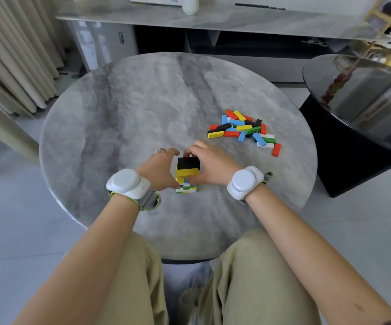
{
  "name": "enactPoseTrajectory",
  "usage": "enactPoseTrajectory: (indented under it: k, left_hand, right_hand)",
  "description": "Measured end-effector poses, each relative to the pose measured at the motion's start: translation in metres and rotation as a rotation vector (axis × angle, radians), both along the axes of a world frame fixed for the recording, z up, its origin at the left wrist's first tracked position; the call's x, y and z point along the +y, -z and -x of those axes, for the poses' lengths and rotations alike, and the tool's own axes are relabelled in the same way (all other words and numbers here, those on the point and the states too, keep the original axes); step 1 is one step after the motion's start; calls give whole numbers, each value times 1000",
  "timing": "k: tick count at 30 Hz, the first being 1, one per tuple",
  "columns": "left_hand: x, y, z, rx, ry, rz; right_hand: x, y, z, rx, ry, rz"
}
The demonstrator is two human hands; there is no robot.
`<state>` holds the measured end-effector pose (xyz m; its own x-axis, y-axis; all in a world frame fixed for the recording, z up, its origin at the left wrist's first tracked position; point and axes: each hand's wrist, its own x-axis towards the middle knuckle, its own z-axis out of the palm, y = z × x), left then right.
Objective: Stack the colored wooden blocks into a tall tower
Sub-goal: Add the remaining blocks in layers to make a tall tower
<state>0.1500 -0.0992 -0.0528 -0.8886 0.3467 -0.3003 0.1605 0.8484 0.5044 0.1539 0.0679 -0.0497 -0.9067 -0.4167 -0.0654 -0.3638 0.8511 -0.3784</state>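
- Two hands close in on the tower [187,177], which stands on the near half of the round grey marble table [142,102], just in front of the person's knees.
- Left hand [160,168], ring on one finger, cups the tower's left side: fingers bend toward the far top corner and the thumb sits low by the bottom layers.
- Right hand [209,165] grips from the other side, with its fingers curled over the far edge of the top and its thumb pressed against the yellow layer [186,172].
- Black blocks [189,162] cap the stack; yellow sits right under them, then white, green and blue layers down to the tabletop.
- Yellow blocks look slightly askew against the black ones above.
- Loose pile [245,130] of red, blue, yellow, green, black and white blocks lies well apart, to the right and further back on the same table.
- One red block [276,149] rests at the pile's near-right edge, apart from the heap.
- White round device on each wrist: left [128,182], right [245,181].
- Dark glossy side table [358,106] stands to the right and a pleated curtain [13,55] hangs at left.
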Motion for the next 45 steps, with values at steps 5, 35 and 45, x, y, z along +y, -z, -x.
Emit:
enactPoseTrajectory:
  k: [5, 35, 45]
  left_hand:
    - [4, 0, 6, 6, 44, 59]
    - [19, -10, 6, -433, -558, -391]
    - [44, -8, -6, -678, -737, -869]
  right_hand:
    - [0, 4, -1, 2, 18, -9]
    - [-11, -3, -12, -649, 828, 1040]
    - [-14, 1, -22, -950, 724, 1042]
